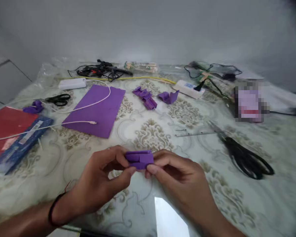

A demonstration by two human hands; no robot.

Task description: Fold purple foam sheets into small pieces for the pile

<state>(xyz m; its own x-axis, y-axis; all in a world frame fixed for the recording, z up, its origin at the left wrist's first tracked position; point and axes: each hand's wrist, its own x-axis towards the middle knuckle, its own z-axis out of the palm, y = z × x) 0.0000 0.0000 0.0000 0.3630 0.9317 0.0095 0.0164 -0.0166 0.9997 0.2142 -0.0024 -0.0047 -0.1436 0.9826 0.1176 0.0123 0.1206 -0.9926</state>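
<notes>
A small folded piece of purple paper (pixel 140 159) is held level above the table, close to its front. My left hand (pixel 106 174) pinches its left end between thumb and fingers. At its right end, my right hand (pixel 180 177) grips it with thumb below and fingers behind. Folded layers and a slit-like gap show on the side facing me. Beyond the hands lie a joined strip of folded purple paper (pixel 146 97) and a separate bent purple piece (pixel 168 96). A large purple sheet (pixel 96 108) rests to the left.
Black-handled scissors (pixel 246 158) lie at right, blades pointing away. A smaller pair (pixel 59 99) is at left, near a red and blue packet (pixel 22 138). A white cable (pixel 88 106) crosses the sheet. A power strip (pixel 188 89) and tangled black wires (pixel 103 70) line the back.
</notes>
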